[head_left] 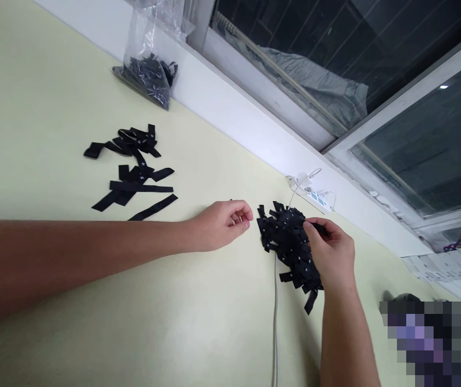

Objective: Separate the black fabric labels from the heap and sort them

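A heap of short black fabric strips (290,236) with small white marks lies right of centre on the table. My right hand (331,247) is over the heap's right edge, thumb and fingers pinched on a black fabric strip (322,229), mostly hidden by the fingers. Just left of the heap, apart from it, my left hand (228,223) hovers with curled fingers and the thumb close to them; nothing shows in it. Beyond my left forearm, several loose black strips (142,187) are spread in a looser group.
A clear plastic bag (145,75) with black pieces inside stands against the white ledge (230,126). A pale cable (275,322) runs under the heap across the table. Behind it sits a power strip (319,198) with plugs. At lower right is a pixelated area (427,338).
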Demonstrator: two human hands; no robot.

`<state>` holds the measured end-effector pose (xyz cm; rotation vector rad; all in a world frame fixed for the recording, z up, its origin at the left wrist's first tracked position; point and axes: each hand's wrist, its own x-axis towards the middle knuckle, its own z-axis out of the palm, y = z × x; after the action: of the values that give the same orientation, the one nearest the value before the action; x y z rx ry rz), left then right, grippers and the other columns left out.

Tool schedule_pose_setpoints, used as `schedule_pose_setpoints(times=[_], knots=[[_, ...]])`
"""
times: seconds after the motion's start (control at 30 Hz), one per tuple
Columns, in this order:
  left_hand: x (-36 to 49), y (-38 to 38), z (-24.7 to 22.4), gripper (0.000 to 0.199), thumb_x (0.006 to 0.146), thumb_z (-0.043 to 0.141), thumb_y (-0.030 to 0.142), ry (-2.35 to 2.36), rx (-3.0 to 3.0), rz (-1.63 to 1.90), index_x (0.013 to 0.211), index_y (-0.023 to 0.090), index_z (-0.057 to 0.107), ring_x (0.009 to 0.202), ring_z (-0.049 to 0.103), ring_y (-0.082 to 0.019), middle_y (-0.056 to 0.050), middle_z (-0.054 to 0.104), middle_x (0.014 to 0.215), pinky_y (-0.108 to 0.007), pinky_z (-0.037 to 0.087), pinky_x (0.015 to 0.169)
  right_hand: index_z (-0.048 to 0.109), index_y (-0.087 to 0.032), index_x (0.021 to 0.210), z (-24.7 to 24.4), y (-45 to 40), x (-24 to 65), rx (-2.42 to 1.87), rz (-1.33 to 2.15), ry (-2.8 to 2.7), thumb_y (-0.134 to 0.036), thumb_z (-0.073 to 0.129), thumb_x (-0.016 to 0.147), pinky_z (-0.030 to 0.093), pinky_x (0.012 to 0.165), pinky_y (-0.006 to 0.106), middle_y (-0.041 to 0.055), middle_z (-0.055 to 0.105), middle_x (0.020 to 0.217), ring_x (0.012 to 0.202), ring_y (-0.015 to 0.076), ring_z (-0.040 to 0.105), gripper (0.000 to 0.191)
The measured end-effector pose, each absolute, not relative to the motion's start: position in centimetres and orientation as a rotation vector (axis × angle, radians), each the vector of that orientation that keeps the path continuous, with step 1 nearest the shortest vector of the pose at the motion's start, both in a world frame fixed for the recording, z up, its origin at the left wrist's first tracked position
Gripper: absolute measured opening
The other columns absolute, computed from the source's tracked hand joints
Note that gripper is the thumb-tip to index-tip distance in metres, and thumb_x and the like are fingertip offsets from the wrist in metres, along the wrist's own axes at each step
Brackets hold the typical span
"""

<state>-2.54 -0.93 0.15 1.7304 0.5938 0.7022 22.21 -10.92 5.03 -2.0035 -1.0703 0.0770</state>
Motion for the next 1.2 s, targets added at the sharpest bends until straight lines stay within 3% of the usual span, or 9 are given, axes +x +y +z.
schedule_pose_setpoints(times=[0.1,0.27,0.5,0.6,0.73,0.93,1.2], knots=[[-2.7,-1.0,0.3,0.016,0.093,0.058,0.034,0.602,1.727,0.681,0.1,0.021,0.061,0.084,0.061,-0.016,-0.003,0.066,0.096,-0.033,0.052,0.077,0.079,-0.019,0.095,5.4,-11.2,24.6,-2.108,0.127,-1.008,-0.046,0.079,0.072,0.038,0.051,0.03,0.002,0.063,0.065,0.053,0.0154,0.049,0.036],[-2.7,-1.1,0.6,0.015,0.093,0.058,0.034,0.608,1.738,0.661,0.099,0.021,0.062,0.082,0.06,-0.015,-0.003,0.067,0.095,-0.031,0.05,0.075,0.074,-0.02,0.095,5.9,-11.4,24.0,-1.936,0.351,-0.962,-0.048,0.081,0.071,0.04,0.054,0.027,0.0001,0.062,0.07,0.058,0.0133,0.05,0.037],[-2.6,-1.3,0.9,0.012,0.094,0.057,0.03,0.599,1.755,0.716,0.096,0.019,0.061,0.076,0.056,-0.013,-0.002,0.064,0.089,-0.029,0.045,0.069,0.068,-0.022,0.1,5.0,-11.0,18.5,-1.717,0.616,-1.242,-0.047,0.076,0.082,0.041,0.053,0.025,0.0011,0.065,0.081,0.063,0.013,0.053,0.032],[-2.7,-1.2,0.9,0.012,0.094,0.057,0.03,0.599,1.764,0.709,0.096,0.019,0.061,0.078,0.056,-0.013,-0.002,0.064,0.091,-0.029,0.045,0.07,0.068,-0.022,0.1,4.8,-10.9,18.9,-1.712,0.536,-1.226,-0.045,0.074,0.085,0.045,0.058,0.026,0.0023,0.068,0.086,0.067,0.0134,0.057,0.029],[-2.7,-1.2,0.7,0.012,0.093,0.057,0.03,0.597,1.775,0.71,0.097,0.02,0.061,0.078,0.056,-0.013,-0.002,0.065,0.094,-0.029,0.046,0.071,0.069,-0.02,0.099,4.9,-11.1,19.9,-1.658,0.378,-1.191,-0.042,0.077,0.084,0.048,0.06,0.027,0.0001,0.066,0.075,0.064,0.0132,0.058,0.027],[-2.7,-1.4,0.7,0.01,0.093,0.056,0.027,0.565,1.754,0.724,0.095,0.019,0.061,0.072,0.054,-0.012,-0.002,0.064,0.092,-0.029,0.045,0.068,0.071,-0.02,0.09,5.1,-12.3,16.9,-1.482,-0.146,-1.38,-0.036,0.077,0.084,0.059,0.086,0.042,0.0092,0.076,0.1,0.092,0.0238,0.072,0.018],[-2.6,-1.4,0.4,0.007,0.092,0.056,0.024,0.553,1.774,0.755,0.093,0.019,0.061,0.071,0.054,-0.012,-0.002,0.064,0.089,-0.029,0.044,0.068,0.073,-0.022,0.085,5.2,-12.8,15.4,-1.462,-0.367,-1.542,-0.029,0.076,0.085,0.06,0.08,0.039,0.0062,0.077,0.092,0.085,0.0224,0.073,0.007]])
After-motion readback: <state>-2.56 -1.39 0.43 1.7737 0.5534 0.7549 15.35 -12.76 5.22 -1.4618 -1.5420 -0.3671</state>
